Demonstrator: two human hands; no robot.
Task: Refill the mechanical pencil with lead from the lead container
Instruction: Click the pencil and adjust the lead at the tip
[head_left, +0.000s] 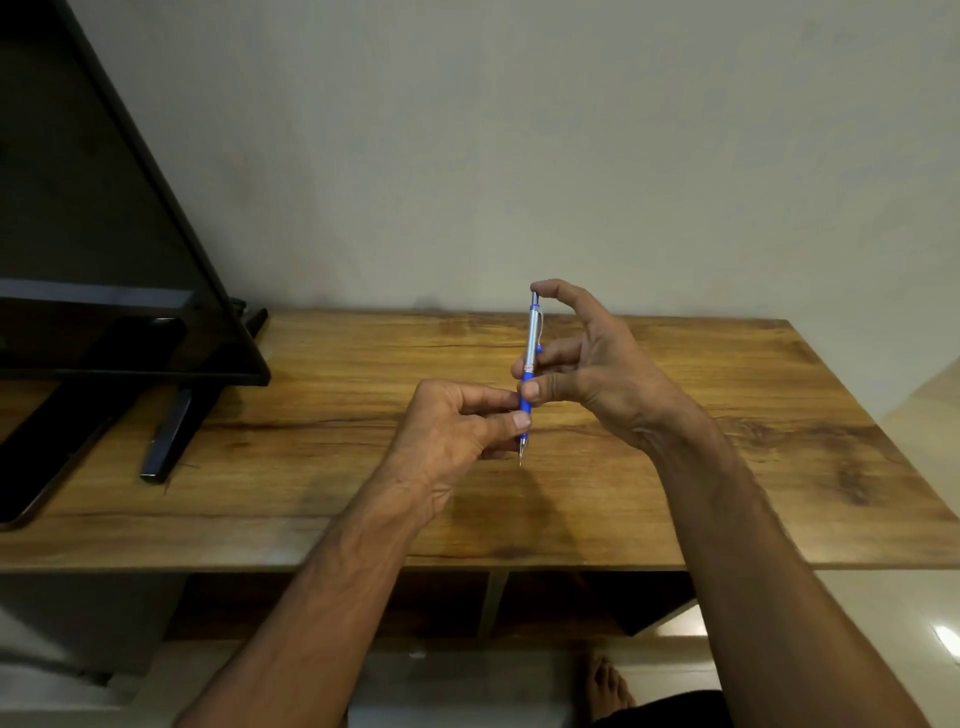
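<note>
Mechanical pencil (530, 358), centre frame, upright: probably light, stiff, slick-barrelled; left hand (457, 426) pinches blue grip (524, 410), surest hold, right hand (592, 358) pinches barrel (532, 332), forefinger on cap (534, 298).

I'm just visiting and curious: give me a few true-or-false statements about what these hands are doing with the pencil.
1. The mechanical pencil is held roughly upright, tip down. True.
2. Only one hand touches it. False: the left hand pinches its blue grip and the right hand holds the barrel, index finger at the top end.
3. It is lying flat. False: it is held above the wooden table.
4. A dark television stands at the table's left. True.
</note>
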